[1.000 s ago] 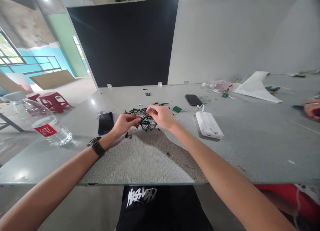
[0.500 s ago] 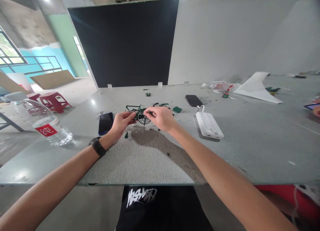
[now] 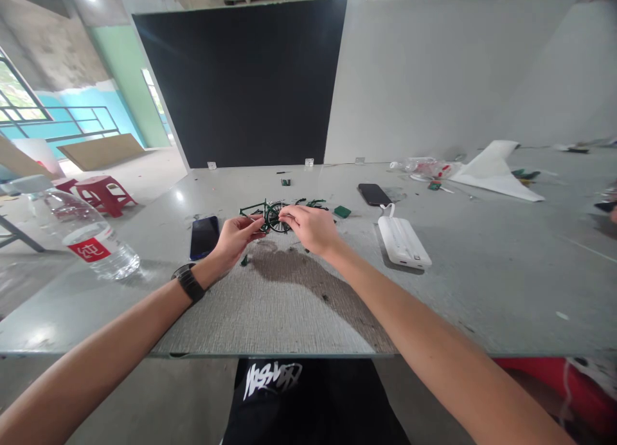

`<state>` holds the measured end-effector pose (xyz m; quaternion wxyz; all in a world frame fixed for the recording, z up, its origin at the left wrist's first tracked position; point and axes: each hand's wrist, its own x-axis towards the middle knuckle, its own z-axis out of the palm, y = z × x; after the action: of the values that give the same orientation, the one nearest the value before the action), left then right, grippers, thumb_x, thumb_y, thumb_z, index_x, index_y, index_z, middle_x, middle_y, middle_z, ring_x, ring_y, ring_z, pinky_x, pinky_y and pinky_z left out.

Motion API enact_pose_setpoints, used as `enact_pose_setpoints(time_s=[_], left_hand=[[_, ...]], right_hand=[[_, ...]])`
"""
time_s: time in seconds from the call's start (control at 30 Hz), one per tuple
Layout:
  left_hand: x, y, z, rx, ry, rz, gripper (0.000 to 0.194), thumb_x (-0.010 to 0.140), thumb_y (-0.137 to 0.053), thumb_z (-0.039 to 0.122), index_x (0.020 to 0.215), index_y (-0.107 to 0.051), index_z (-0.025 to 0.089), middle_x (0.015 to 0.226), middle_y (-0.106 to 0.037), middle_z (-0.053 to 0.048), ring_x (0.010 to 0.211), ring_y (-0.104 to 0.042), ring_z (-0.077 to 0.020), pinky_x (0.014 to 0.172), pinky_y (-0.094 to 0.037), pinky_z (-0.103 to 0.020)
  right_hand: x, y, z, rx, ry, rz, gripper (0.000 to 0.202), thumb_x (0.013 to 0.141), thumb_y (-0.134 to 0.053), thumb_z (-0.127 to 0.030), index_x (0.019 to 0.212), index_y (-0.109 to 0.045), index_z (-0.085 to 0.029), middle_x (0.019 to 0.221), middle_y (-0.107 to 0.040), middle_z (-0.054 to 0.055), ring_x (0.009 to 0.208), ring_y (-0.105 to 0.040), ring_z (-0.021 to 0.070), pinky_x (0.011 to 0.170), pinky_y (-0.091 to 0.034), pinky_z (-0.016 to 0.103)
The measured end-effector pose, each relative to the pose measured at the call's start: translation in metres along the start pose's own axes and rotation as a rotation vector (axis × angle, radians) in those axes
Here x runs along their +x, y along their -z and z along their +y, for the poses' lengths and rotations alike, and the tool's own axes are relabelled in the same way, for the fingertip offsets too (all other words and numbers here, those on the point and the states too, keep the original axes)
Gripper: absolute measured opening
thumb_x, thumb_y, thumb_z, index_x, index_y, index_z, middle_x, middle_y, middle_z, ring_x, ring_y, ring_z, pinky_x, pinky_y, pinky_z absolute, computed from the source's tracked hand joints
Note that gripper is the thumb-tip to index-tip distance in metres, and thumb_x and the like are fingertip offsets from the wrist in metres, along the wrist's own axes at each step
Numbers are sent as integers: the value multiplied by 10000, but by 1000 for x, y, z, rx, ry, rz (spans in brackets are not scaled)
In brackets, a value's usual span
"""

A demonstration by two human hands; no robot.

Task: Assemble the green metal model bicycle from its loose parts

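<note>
On the grey table [image 3: 212, 323], a small green piece [image 3: 244, 260] is lying nearest. A white power bank [image 3: 402, 241] is resting off to the right. The left hand [image 3: 236, 239] is pinching a dark green model bicycle [image 3: 267, 212] between thumb and fingers; the right hand [image 3: 313, 229] is bunching its fingers at the spoked wheel [image 3: 273, 224], gripping or merely touching, I cannot tell. Beyond, a black smartphone [image 3: 374, 194] is lying flat.

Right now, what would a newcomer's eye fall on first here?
Probably the large flat black panel standing along the back of the grey table. Next, the miniature dark-green bicycle between the person's left grip and right grip near the picture's middle. Then the clear plastic red-labelled bottle on the table's left side.
</note>
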<state>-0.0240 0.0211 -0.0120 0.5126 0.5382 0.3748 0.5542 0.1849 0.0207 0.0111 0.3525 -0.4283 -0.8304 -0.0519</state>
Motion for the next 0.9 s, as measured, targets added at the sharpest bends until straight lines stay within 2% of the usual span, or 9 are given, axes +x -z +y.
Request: enact_pose_setpoints(time_s=[0.13, 0.33, 0.5, 0.9], left_hand=[[-1, -2, -2, 2, -31, 12, 304, 742, -827, 340, 932, -743, 119, 883, -731, -73, 770, -663, -150, 792, -602, -359], [-4, -5, 0, -7, -105, 31, 290, 692, -868, 316, 865, -726, 133, 869, -703, -48, 753, -652, -143, 746, -608, -334], [-5, -3, 1, 81, -171, -28, 262, 727, -849, 322, 888, -740, 146, 883, -709, -49, 764, -647, -144, 727, -597, -301], [-4, -4, -1, 87, -216, -28, 265, 733, -843, 321, 914, -748, 153, 891, -720, -51, 762, -655, -149, 727, -609, -308]], right_hand=[[0, 0, -1, -45, -32, 6, 319, 1058, -450, -416, 1041, -694, -212, 863, -762, 52, 654, -598, 170, 568, -279, 315], [0, -4, 2, -93, -65, 49, 349, 1063, -411, -461, 1052, -660, -216, 797, -746, 44, 624, -596, 171, 543, -255, 315], [-1, -8, 5, -113, -43, 92, 323, 1063, -405, -435, 1056, -662, -239, 869, -773, 25, 647, -633, 170, 530, -268, 306], [-2, -2, 0, -146, 9, 108, 271, 1057, -414, -308, 1087, -675, -242, 933, -790, 21, 692, -675, 175, 519, -287, 310]])
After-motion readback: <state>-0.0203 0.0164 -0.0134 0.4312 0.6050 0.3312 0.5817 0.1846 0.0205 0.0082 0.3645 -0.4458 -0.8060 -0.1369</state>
